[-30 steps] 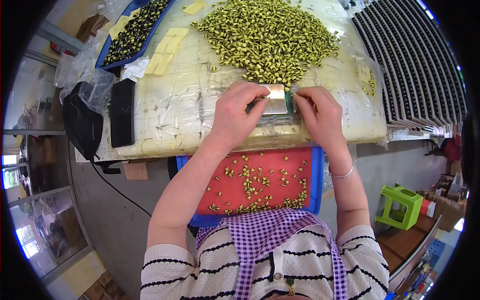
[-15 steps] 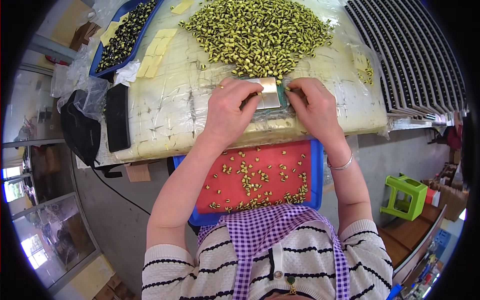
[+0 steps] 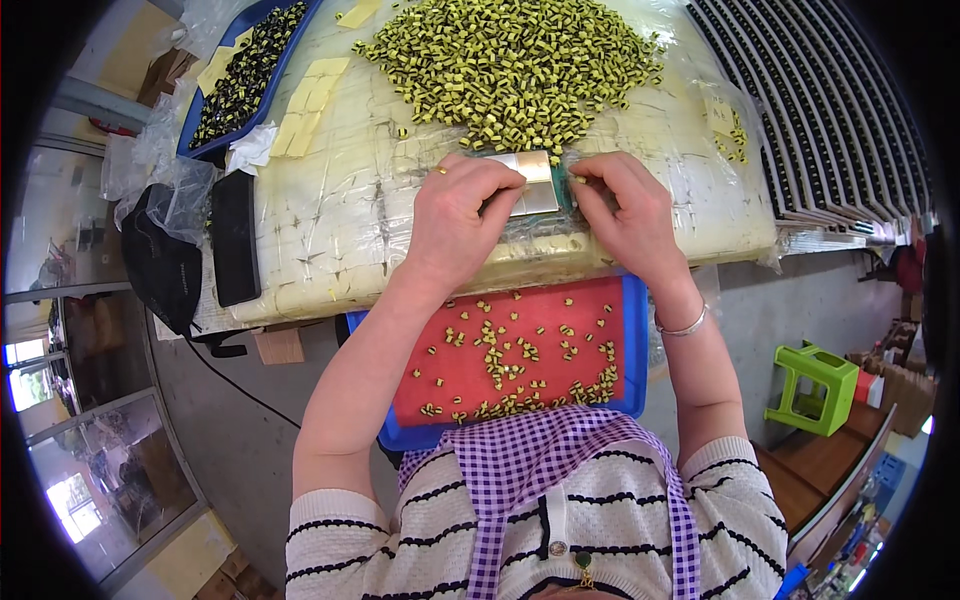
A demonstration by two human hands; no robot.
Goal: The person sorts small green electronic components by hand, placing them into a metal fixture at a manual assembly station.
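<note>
The left hand (image 3: 462, 215) and right hand (image 3: 625, 210) meet over a flat, shiny rectangular metal plate (image 3: 533, 180) lying on the plastic-wrapped pale worktable (image 3: 340, 210), just below the big heap of small yellow-and-black cylindrical parts (image 3: 510, 65). Both hands' fingers curl down onto the plate's edges, seemingly pinching small parts, though the view is too coarse to be sure. Doing this well calls for steady pressure on the plate and light, even fingertip work. A red-lined blue tray (image 3: 520, 360) sits below.
</note>
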